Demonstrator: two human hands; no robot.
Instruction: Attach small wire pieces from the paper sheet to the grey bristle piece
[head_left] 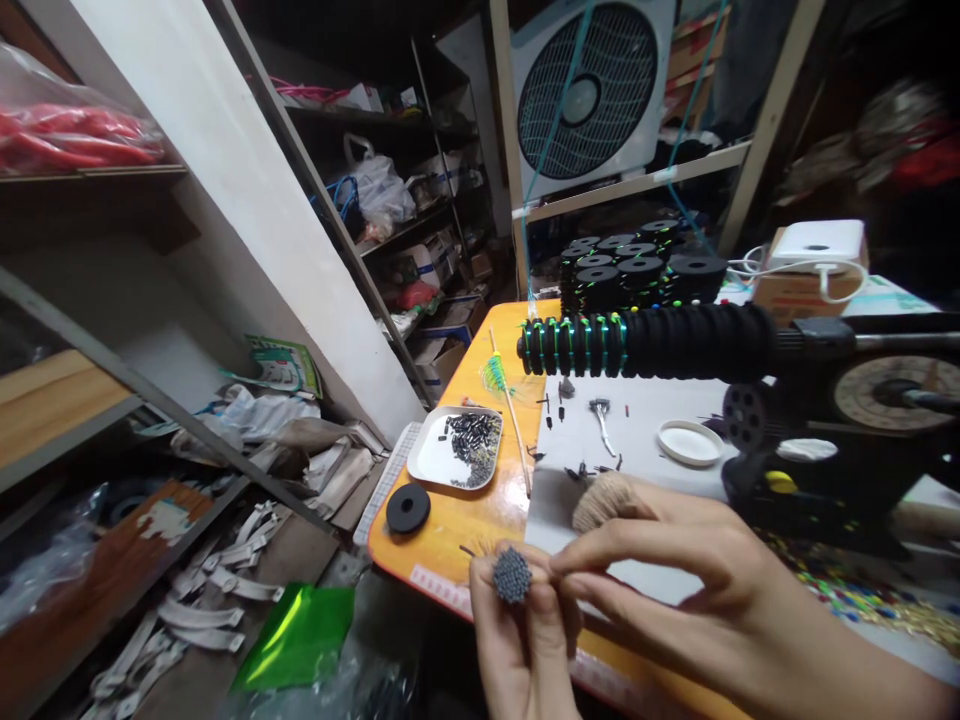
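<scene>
My left hand (551, 640) is closed around a round, tightly packed bundle of thin grey strands (512, 575), its end facing up toward me. Fine hair-like ends and a dark tip stick out on the bundle's left. My right hand (697, 570) meets the left at its fingertips, thumb and forefinger pinched together; whatever is between them is too small to make out. Just beyond the right knuckles is a beige fuzzy bundle (606, 502), partly hidden. Above the hands extends a black ridged roller (675, 340) wound at its left end with green and teal line.
A white tray (427, 455) of small black and grey pieces sits on the orange table (450, 530), beside a black foam disc (408, 509) and a thin stick (517, 435). A white lid (688, 443) and scattered beads (862, 595) lie right. Foam spools (637, 265) stand behind.
</scene>
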